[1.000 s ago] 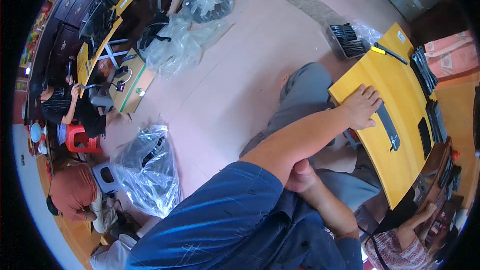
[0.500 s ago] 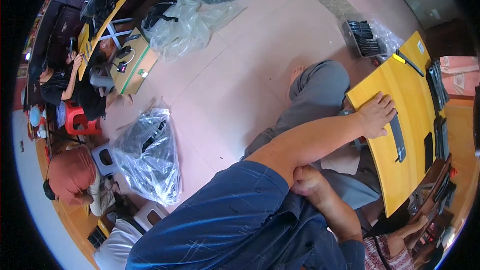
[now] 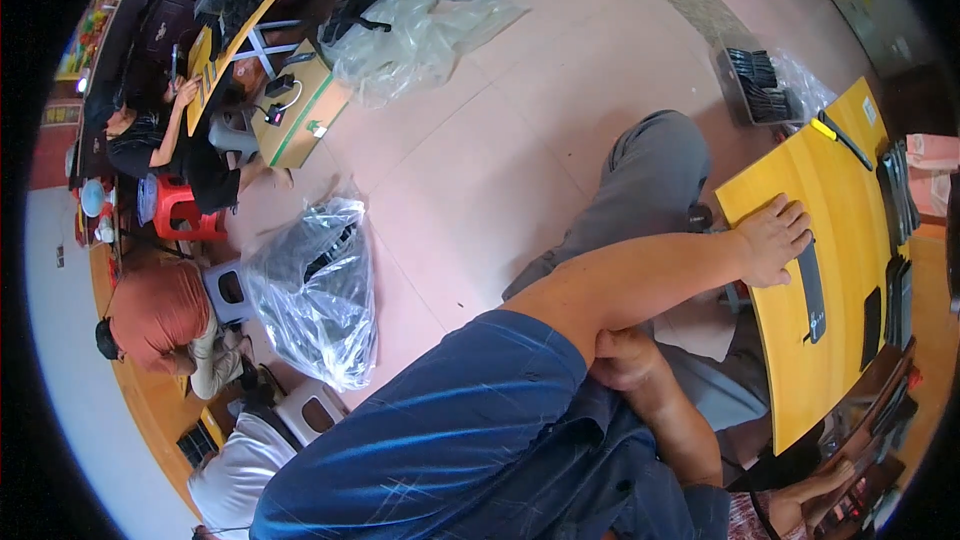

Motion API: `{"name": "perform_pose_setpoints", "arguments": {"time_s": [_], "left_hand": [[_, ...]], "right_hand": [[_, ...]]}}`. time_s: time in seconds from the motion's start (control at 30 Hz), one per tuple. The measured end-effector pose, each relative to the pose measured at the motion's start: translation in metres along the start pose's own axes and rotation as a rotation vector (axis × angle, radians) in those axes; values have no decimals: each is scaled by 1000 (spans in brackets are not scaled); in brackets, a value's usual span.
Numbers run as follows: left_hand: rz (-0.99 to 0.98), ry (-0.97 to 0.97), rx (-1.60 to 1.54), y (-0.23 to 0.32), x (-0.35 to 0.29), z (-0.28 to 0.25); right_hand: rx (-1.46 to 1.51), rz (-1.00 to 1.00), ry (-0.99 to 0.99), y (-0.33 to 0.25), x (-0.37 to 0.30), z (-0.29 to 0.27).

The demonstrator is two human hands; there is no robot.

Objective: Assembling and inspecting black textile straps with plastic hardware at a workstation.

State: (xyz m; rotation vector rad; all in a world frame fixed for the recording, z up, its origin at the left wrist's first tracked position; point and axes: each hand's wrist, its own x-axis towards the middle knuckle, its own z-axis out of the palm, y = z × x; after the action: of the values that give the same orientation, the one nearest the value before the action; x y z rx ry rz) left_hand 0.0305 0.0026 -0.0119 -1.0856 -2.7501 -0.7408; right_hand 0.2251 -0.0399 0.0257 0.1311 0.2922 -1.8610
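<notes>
My left hand [image 3: 775,242] lies flat on the near edge of a yellow tabletop [image 3: 790,380], fingers slightly spread. Beside its fingertips is a flat black strip [image 3: 811,292] with a small light marking. My right hand [image 3: 628,360] is curled closed against the inner side of my left elbow, just past the blue sleeve [image 3: 480,380]; its fingertips are hidden. A slim black tool with a yellow part [image 3: 843,143] rests near the table's far end. Along the right edge lie a small black pad [image 3: 871,328] and stacks of black strips [image 3: 897,295].
A clear bin of black pieces [image 3: 757,85] stands on the floor beyond the table. A clear plastic bag [image 3: 318,290] with dark contents lies to the left, near a cardboard box [image 3: 318,125] and a red stool [image 3: 185,208]. Several other people sit around the room.
The whole view has shifted slightly, so the room appears farther right. My left hand stays flat on the tabletop and my right hand stays at the elbow.
</notes>
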Motion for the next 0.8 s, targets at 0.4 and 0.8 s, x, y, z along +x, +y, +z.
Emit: {"name": "perform_pose_setpoints", "arguments": {"time_s": [0.4,0.8], "left_hand": [[4,-22,-4,-2,-1,-3],[11,-55,9,0,-1,-15]], "right_hand": [[84,-82,-75,12,9,15],[70,-185,-34,15,13,13]]}}
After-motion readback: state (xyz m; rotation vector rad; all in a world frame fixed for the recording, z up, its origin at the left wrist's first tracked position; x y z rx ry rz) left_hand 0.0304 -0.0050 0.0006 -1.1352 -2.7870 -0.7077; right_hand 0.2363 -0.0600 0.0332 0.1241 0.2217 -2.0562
